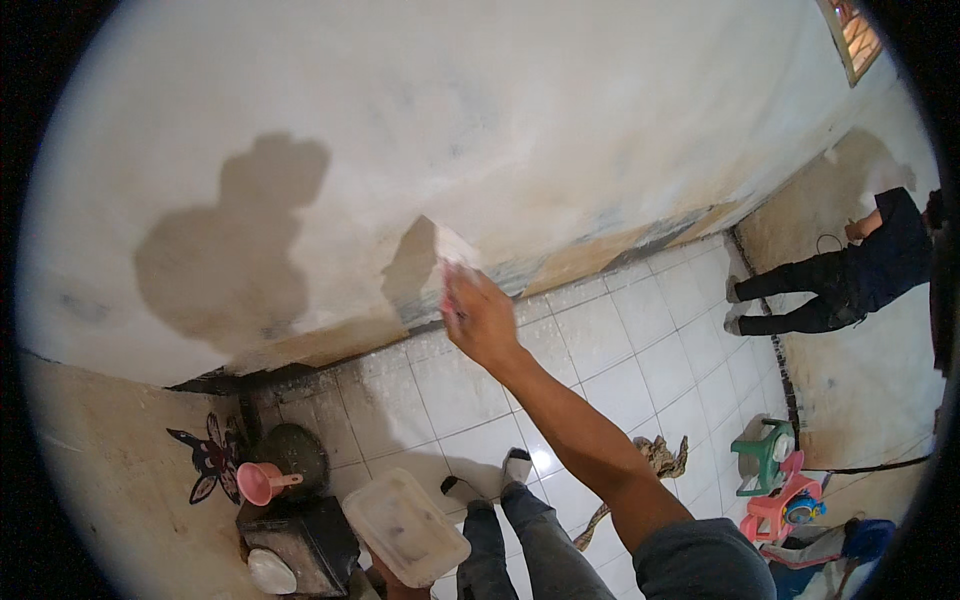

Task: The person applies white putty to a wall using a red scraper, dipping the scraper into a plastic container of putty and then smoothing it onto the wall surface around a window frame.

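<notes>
The right hand [484, 320] has its fingers closed around the reddish end of a flat pale tool [456, 248], whose broad part juts out past the fingertips, up in the view, and appears to meet the stained white wall [560, 150]; blur softens its outline. Well apart, low in the view, the left hand [392, 583] is under a translucent plastic tub [405, 525], its fingers hidden, so I cannot tell how far they are open
</notes>
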`<move>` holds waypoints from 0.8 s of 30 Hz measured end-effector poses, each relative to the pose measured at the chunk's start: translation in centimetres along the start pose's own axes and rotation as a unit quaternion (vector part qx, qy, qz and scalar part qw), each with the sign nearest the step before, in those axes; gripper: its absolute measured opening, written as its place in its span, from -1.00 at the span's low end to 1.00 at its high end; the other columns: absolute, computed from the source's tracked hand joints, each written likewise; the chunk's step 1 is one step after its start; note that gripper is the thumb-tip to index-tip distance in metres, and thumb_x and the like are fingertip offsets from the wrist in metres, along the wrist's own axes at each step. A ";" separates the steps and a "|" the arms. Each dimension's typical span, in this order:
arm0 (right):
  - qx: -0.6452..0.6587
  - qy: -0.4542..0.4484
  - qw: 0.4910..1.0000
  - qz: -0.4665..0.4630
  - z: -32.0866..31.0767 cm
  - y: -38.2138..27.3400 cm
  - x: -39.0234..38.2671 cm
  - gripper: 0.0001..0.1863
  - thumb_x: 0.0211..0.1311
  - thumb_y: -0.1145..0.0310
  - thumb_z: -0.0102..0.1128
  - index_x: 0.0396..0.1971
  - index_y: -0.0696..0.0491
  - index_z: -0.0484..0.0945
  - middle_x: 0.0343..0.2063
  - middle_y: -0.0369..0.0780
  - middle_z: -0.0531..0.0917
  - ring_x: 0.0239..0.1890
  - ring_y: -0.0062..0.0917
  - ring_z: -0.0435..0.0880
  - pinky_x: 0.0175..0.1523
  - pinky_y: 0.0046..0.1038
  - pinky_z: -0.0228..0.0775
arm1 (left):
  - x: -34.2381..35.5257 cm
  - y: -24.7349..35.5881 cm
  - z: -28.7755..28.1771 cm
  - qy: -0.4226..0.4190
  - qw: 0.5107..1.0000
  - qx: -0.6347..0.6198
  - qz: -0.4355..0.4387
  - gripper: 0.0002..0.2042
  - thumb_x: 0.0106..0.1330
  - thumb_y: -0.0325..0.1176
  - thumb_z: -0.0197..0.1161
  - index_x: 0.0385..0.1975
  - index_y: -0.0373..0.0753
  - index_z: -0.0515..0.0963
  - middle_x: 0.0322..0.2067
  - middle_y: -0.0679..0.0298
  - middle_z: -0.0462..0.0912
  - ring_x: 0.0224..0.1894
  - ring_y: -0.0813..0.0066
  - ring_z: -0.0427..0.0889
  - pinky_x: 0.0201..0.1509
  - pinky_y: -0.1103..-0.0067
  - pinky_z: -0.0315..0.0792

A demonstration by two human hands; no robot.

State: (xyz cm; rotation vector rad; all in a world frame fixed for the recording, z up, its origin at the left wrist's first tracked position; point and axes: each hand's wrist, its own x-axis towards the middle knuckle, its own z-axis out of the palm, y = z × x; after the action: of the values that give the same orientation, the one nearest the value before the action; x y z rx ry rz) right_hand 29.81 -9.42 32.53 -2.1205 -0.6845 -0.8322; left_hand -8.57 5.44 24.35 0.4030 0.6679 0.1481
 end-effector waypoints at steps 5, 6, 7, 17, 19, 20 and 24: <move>-0.163 0.167 0.971 0.053 -8.5 2.7 8.3 -0.79 0.02 0.48 0.23 -0.28 0.14 0.54 -0.49 -0.09 0.50 -0.43 -0.16 0.47 -0.34 -0.20 0.32 | -1.1 0.5 4.0 -0.013 1.000 0.003 0.028 -0.33 0.33 0.27 -0.16 0.35 0.02 0.14 0.29 0.27 0.27 0.25 0.07 0.33 0.25 0.04 0.31; -0.199 0.214 0.956 0.005 -9.9 3.3 11.7 -0.86 0.06 0.49 0.21 -0.35 0.14 0.51 -0.52 -0.10 0.48 -0.46 -0.16 0.45 -0.36 -0.20 0.32 | -1.2 0.7 4.7 -0.013 0.999 0.004 0.030 -0.33 0.33 0.27 -0.16 0.35 0.02 0.14 0.29 0.27 0.27 0.25 0.07 0.33 0.25 0.04 0.31; -0.204 0.234 0.950 0.025 -11.1 4.1 14.0 -0.87 0.08 0.51 0.20 -0.33 0.13 0.51 -0.50 -0.11 0.50 -0.43 -0.17 0.48 -0.34 -0.22 0.34 | -1.2 0.8 5.4 -0.005 1.000 0.019 0.023 -0.33 0.32 0.27 -0.16 0.35 0.02 0.14 0.28 0.27 0.27 0.25 0.08 0.33 0.25 0.04 0.32; -0.043 -0.111 0.993 0.008 3.1 2.5 -4.5 -0.72 0.14 0.41 0.11 -0.12 0.07 0.47 -0.31 -0.09 0.56 -0.26 -0.14 0.57 -0.20 -0.15 0.44 | -2.6 2.8 10.5 -0.024 0.998 0.049 0.020 -0.36 0.36 0.24 -0.20 0.32 -0.01 0.17 0.24 0.27 0.33 0.22 0.17 0.38 0.23 0.13 0.37; -0.044 -0.155 0.986 0.037 0.6 0.2 -10.9 -0.63 0.10 0.38 0.22 -0.06 0.08 0.46 -0.31 -0.09 0.56 -0.24 -0.12 0.56 -0.17 -0.16 0.46 | -3.8 4.1 11.3 -0.032 0.998 0.046 0.020 -0.36 0.36 0.25 -0.19 0.32 -0.01 0.17 0.23 0.27 0.33 0.22 0.16 0.39 0.22 0.13 0.38; -0.034 -0.153 0.987 0.038 -1.4 0.7 -15.2 -0.57 0.08 0.38 0.24 0.00 0.06 0.44 -0.24 -0.09 0.58 -0.19 -0.14 0.58 -0.09 -0.16 0.47 | -4.0 4.2 12.4 -0.050 0.998 0.040 0.003 -0.36 0.35 0.25 -0.18 0.32 -0.02 0.18 0.23 0.26 0.34 0.21 0.16 0.39 0.22 0.13 0.38; -0.073 -0.374 0.906 0.186 -15.4 1.4 -29.3 -0.46 0.13 0.34 0.20 0.17 -0.03 0.37 0.06 -0.11 0.54 0.16 -0.17 0.46 0.24 -0.21 0.28 | -6.0 4.3 17.1 -0.090 0.994 -0.004 -0.059 -0.35 0.34 0.25 -0.14 0.30 -0.04 0.21 0.21 0.23 0.37 0.19 0.12 0.42 0.21 0.14 0.39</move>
State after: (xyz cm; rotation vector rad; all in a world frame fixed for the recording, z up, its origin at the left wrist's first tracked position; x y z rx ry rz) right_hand 6.60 -28.25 18.21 -2.5977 -0.5563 0.1774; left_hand -2.52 2.42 41.72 0.3634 0.5118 0.0012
